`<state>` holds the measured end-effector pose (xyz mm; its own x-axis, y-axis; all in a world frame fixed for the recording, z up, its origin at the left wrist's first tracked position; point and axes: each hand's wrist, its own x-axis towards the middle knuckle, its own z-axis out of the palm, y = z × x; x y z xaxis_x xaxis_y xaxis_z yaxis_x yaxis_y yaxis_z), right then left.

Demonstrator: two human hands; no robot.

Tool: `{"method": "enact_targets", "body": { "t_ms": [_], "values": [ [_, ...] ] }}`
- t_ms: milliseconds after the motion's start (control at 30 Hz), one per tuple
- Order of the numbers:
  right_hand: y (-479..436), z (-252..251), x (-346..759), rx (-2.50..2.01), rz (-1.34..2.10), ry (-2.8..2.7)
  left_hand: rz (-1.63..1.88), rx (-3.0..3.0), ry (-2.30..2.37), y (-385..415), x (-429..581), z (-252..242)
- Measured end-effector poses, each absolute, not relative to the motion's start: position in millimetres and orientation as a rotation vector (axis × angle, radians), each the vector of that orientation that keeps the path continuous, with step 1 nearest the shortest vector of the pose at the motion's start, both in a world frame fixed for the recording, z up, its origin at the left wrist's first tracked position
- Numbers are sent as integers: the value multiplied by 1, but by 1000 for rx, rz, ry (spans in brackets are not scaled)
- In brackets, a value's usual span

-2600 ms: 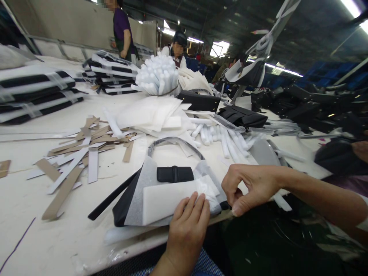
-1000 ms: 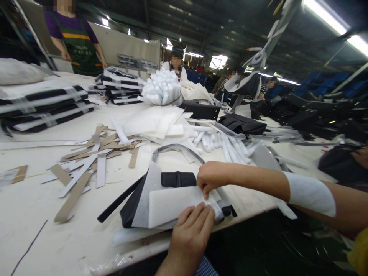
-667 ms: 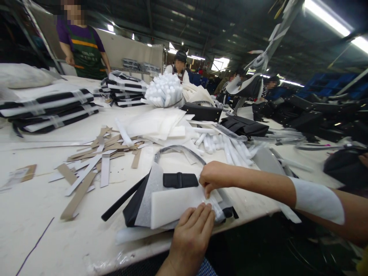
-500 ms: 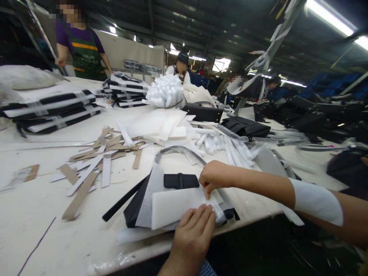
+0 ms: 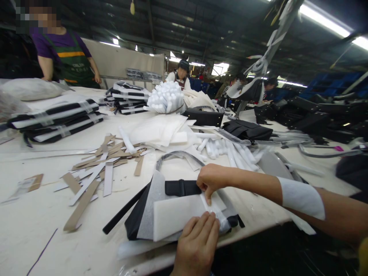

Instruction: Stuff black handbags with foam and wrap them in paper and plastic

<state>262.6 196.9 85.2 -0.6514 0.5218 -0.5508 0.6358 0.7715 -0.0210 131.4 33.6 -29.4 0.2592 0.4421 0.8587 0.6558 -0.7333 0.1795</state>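
Observation:
A black handbag lies on the table in front of me, partly covered by thin white wrapping sheet. Its handle is wrapped in clear film, and a black buckle-like flap piece shows on its front. A white foam sheet rests across the bag's lower part. My left hand lies over the foam's lower right edge, fingers stretched out. Coming in from the right, my right hand has curled fingers and its thumb pressed down on a strip of clear tape at the foam's right end.
Cardboard strips are scattered on the left. Bundled black-and-white pieces lie behind them. Beyond the bag are foam sheets, white foam rods and a rod bundle. Black bags pile up right; a person in an apron stands back left.
Both hands stay at the foam's right end; the right thumb still presses on the tape. The view has shifted slightly, and the person in the apron appears further left.

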Motion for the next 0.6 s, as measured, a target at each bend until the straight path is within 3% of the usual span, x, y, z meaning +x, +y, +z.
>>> {"method": "enact_targets", "body": {
  "t_ms": [367, 600],
  "values": [
    [221, 64, 279, 1001, -656, 2484, -1582, -2183, -1000, 39, 140, -40],
    [249, 46, 274, 1028, -863, 2338, -1381, -2300, -965, 38, 130, -30]
  ]
}}
